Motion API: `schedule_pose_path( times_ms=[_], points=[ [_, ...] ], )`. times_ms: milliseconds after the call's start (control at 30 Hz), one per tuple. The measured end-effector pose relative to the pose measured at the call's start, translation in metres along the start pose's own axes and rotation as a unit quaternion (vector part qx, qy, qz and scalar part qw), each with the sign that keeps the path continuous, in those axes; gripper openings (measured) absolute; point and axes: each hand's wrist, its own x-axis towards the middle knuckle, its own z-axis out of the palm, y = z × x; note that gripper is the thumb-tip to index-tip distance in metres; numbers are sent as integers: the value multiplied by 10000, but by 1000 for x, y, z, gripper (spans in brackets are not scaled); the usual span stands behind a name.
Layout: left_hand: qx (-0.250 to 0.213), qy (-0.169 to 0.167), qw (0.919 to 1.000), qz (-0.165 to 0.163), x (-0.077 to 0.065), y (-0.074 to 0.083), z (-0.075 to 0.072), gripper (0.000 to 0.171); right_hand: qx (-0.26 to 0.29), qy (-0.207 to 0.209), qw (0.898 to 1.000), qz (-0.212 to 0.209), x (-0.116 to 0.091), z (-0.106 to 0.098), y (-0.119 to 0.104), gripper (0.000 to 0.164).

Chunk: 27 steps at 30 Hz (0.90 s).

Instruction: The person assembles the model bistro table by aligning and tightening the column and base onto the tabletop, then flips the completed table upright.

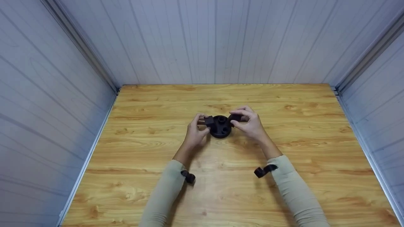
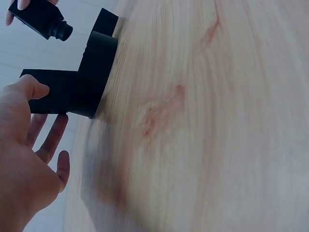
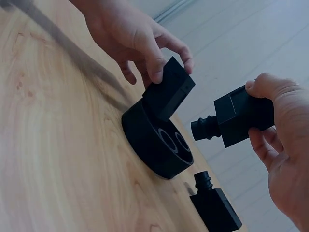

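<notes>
Round black base with a low wall (image 3: 147,145) and ring-shaped sockets (image 1: 222,119), seemingly plastic, sits flat on the light wood-grain desk (image 1: 217,189), between the two hands. That central spot probably suits a two-handed reach, since neither arm has to cross the other. The left hand (image 1: 196,134) is clamped on a black rectangular block (image 3: 169,89) that stands up from the base's left side; its lower end is hidden inside the wall, so I cannot tell how deeply it sits. This hold likely steadies block and base together. The right hand (image 1: 252,126) is clamped on a second black block (image 3: 244,116), held apart from the base. Gripping the plain body leaves the ribbed cylindrical neck (image 3: 205,129) free and pointing toward the base. A third black block (image 3: 215,210) with a similar neck is near the base in the right wrist view; in the head view I cannot make it out.
</notes>
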Motion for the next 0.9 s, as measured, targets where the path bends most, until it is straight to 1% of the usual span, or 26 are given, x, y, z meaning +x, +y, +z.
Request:
schedule_pose_path(
  times_ms=[133,233,267,300,367,467,500,533,600,633,700,733,767,867,900],
  points=[
    [-30,-17,10000,-4,0,1,0,38,-65,-30,9999,115,-3,6,7,33],
    [-109,-17,9999,18,1,-2,-1,38,-110,-77,9997,227,-3,9,11,33],
    [-172,-19,9998,120,5,-13,1,39,-150,-103,9995,275,-4,10,12,33],
    [-209,-8,9997,144,5,-15,1,39,-204,-131,9992,320,-4,11,13,33],
    [-259,42,9992,294,7,-26,2,39,-318,-212,9985,396,-4,12,14,33],
    [-318,53,9988,359,7,-28,2,39,-480,-340,9971,477,-4,12,14,34],
    [-279,88,9991,319,4,-21,0,39,-507,-394,9967,490,-3,11,14,35],
    [-284,80,9991,317,5,-21,0,39,-518,-468,9963,497,-3,10,14,37],
    [-288,41,9994,191,3,-13,-1,39,-528,-641,9954,487,-2,8,15,40],
    [-272,23,9995,161,3,-14,-1,39,-544,-737,9947,470,-1,7,15,42],
    [-256,21,9994,222,7,-27,0,39,-555,-941,9931,428,0,5,15,46],
    [-233,-1,9996,173,8,-27,1,39,-553,-1041,9922,410,0,4,15,47],
    [-238,15,9995,229,10,-35,1,39,-562,-1124,9912,407,0,4,15,48],
    [-234,7,9996,171,10,-34,2,39,-578,-1307,9887,447,1,3,13,50],
    [-210,4,9997,85,7,-24,1,39,-572,-1350,9881,475,1,3,13,50]
  ],
)
